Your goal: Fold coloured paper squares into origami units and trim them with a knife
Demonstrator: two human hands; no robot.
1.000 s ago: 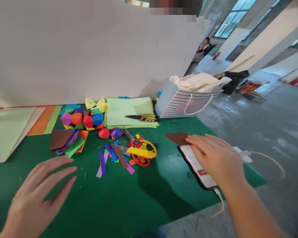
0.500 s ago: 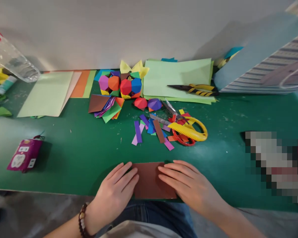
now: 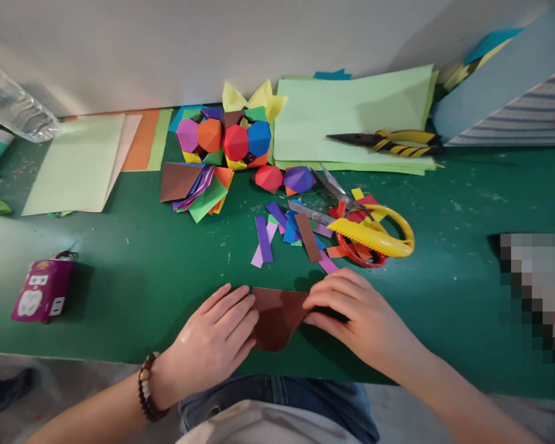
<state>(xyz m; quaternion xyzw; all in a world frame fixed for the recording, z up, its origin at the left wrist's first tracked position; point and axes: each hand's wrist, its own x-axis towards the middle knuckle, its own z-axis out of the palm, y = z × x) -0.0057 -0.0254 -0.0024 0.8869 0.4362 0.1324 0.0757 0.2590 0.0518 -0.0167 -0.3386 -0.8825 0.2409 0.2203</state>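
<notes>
L hand (image 3: 208, 345) lay open, fingertips touching brown paper (image 3: 277, 317) | R hand (image 3: 361, 314) half-closed, pinched paper's R end | paper just below yellow-handled scissors (image 3: 370, 237) | risk: loose L hold cld let paper slip

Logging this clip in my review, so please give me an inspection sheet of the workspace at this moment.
surface: green mat, with paper scraps scattered on it.
job's things: brown paper lying between the hands, its lower edge curved.
hands: left hand, wearing a bead bracelet, has its fingers at the paper's left edge; right hand lies over its right corner.
clutter: folded paper balls, paper strips, red-handled scissors, pliers on green paper sheets.
cables: nothing seen.
surroundings: white panel behind, plastic bottle at upper left, striped bag at right.
</notes>
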